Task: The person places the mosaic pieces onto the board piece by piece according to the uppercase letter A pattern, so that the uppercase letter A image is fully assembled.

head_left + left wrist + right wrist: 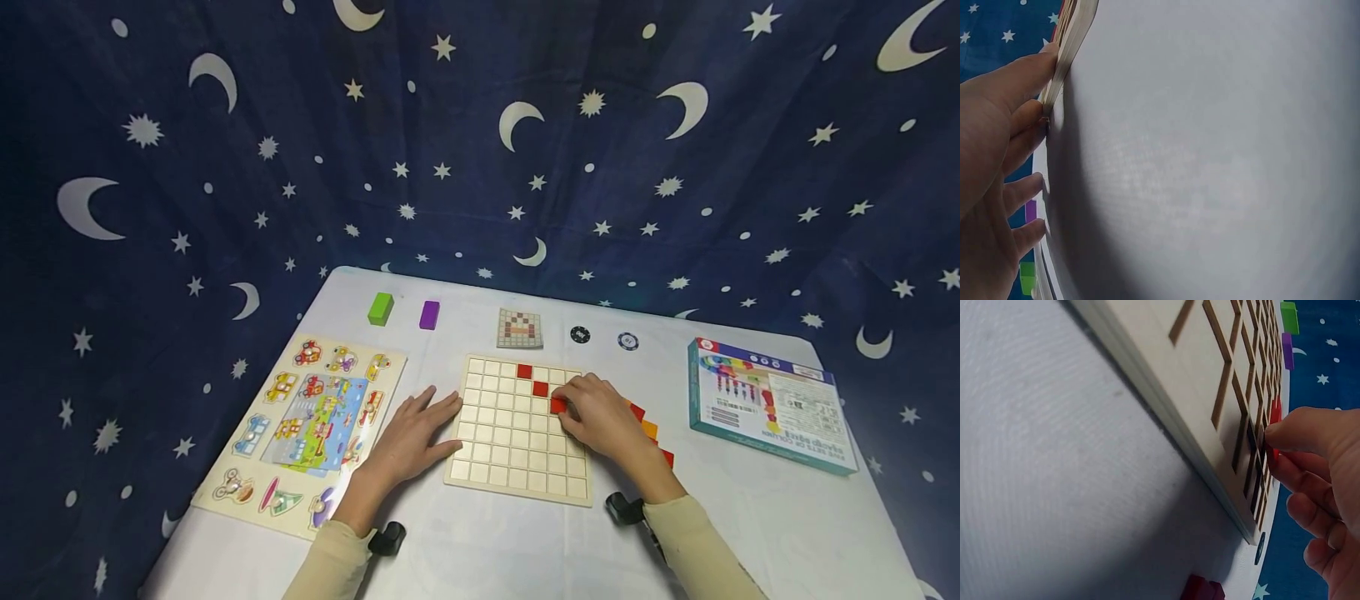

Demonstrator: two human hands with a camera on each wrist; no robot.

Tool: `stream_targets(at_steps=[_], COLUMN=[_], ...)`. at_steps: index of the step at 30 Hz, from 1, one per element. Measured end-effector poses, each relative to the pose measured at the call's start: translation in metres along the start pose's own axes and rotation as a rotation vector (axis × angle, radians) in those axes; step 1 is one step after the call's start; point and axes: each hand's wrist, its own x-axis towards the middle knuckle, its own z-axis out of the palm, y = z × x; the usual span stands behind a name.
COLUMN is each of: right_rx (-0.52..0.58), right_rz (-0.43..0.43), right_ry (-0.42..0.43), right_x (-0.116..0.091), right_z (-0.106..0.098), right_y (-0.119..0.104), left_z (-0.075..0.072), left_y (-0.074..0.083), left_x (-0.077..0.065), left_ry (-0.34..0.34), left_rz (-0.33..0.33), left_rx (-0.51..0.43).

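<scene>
Pinching a red square tile (pixel 558 406) at the cream wooden grid board's (pixel 536 462) two o'clock!
The right hand (pixel 603 417) is gripping it thumb to fingertip, the tile lying toward nine o'clock of that hand; two red squares (pixel 540 389) are lining up between ten and eleven. The left hand (pixel 411 435), farther off, is resting spread, holding nothing, by the board's nine o'clock edge. Tile seated or lifted? Can't tell.

Left hand (pixel 414 435) spread, palm down; right hand (pixel 606 418) pinching
</scene>
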Motion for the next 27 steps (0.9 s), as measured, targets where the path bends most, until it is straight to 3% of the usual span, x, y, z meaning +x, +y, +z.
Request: stream_targets(at_steps=[27], right_rx=[0.027], right_rz=[0.024], right_ry=[0.041], right_x=[-0.011], right_z=[-0.001], right_y=[0.009], left_z=[0.001], left_y=[-0.001], left_x=[0.0], left_ry=[-0.004], left_rz=[0.002], left_rx=[-0.011])
